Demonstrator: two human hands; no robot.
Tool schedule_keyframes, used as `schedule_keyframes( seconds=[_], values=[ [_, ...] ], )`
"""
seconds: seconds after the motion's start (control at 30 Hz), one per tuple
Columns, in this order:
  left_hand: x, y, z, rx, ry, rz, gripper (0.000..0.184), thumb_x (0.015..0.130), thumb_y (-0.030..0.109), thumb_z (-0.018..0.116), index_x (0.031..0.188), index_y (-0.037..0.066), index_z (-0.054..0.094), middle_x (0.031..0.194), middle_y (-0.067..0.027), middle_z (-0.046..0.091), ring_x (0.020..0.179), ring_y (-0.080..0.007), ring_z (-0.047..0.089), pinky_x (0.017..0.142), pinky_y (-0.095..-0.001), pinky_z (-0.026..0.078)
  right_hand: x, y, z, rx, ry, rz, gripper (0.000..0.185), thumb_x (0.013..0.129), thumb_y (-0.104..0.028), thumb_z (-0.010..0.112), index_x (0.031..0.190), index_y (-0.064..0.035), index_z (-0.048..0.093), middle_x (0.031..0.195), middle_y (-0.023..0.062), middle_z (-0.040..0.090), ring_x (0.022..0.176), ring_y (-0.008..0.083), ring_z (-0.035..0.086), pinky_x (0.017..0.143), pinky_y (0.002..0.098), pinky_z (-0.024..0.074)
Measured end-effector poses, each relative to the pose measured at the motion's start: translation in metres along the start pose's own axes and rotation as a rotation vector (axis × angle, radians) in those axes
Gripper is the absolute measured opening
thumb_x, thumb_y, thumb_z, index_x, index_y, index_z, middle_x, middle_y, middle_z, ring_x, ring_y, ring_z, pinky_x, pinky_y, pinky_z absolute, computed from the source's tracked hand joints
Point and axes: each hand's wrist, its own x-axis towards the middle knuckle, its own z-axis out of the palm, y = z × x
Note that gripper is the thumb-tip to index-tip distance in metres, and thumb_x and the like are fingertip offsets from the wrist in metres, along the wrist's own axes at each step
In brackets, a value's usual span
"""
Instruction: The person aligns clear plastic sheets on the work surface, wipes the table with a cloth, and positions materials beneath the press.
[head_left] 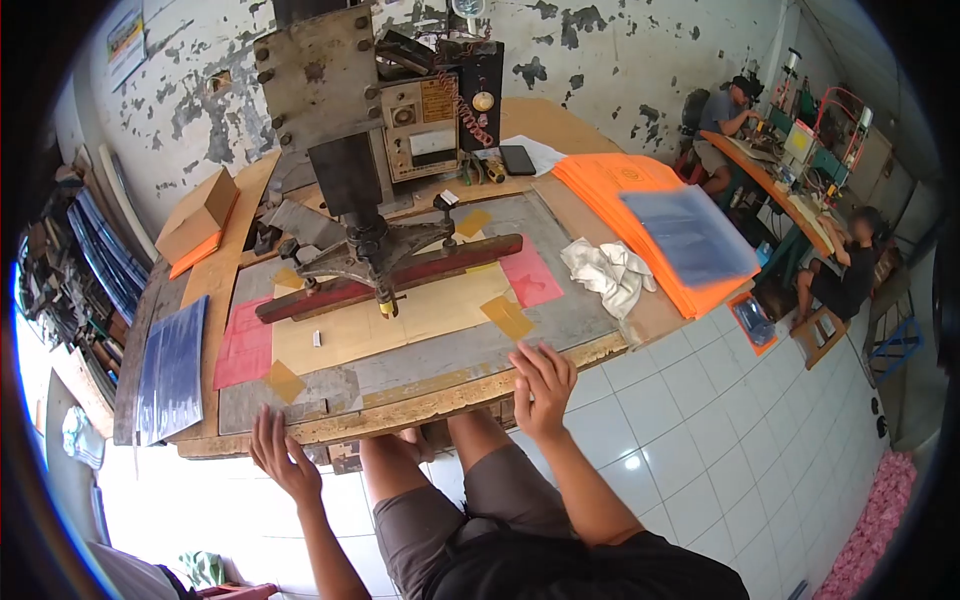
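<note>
My left hand [284,458] rests at the front edge of the wooden worktable [440,401], fingers spread and holding nothing. Farther right, my right hand [545,388] is at the same edge near a grey metal plate [590,318], its fingers apart and empty. On the plate lies a pale yellow sheet [440,310] with pink pieces [532,278] at both ends and brown tape [508,318] at its corners. A press machine's long reddish bar [475,257] sits over the sheet. One small white object [317,339] lies at the sheet's left.
Orange sheets [600,180] with clear blue plastic [690,235] on top are stacked at right, beside a crumpled white cloth [610,270]. Blue plastic sheets [172,370] and a cardboard box [197,215] are at left. Two people [725,120] sit at another bench.
</note>
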Motion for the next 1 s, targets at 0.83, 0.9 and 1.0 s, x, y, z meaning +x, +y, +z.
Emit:
schedule_keyframes(
  seconds=[0.83, 0.9, 1.0],
  values=[
    [0.012, -0.016, -0.041, -0.071, -0.049, -0.059, 0.029, 0.099, 0.009, 0.072, 0.127, 0.009, 0.076, 0.126, -0.0104, 0.078, 0.122, -0.0309, 0.069, 0.110, -0.0493, 0.043, -0.035, 0.026, 0.025, 0.054, 0.143, -0.114, 0.042, 0.117, -0.030, 0.047, 0.147, -0.0096, 0.067, 0.161, 0.0098, 0.060, 0.157, 0.0374, 0.045, 0.133, 0.0627, 0.0193],
    [0.059, -0.034, -0.047, -0.111, 0.087, 0.021, 0.024, 0.092, 0.004, 0.078, 0.116, 0.009, 0.077, 0.099, -0.0075, 0.077, 0.091, -0.0261, 0.073, 0.092, -0.0420, 0.050, -0.035, 0.027, 0.023, 0.064, 0.130, -0.116, 0.042, 0.117, -0.030, 0.046, 0.147, -0.0094, 0.067, 0.161, 0.0099, 0.060, 0.157, 0.0376, 0.045, 0.133, 0.0630, 0.0190],
    [0.139, -0.095, -0.042, -0.096, 0.122, 0.049, 0.023, 0.095, 0.008, 0.077, 0.117, 0.008, 0.077, 0.099, -0.0097, 0.075, 0.092, -0.0308, 0.074, 0.087, -0.0435, 0.054, -0.036, 0.030, 0.020, 0.016, 0.118, -0.145, 0.044, 0.118, -0.031, 0.045, 0.149, -0.0084, 0.065, 0.161, 0.0109, 0.060, 0.157, 0.0373, 0.044, 0.132, 0.0635, 0.0219]
  ],
)
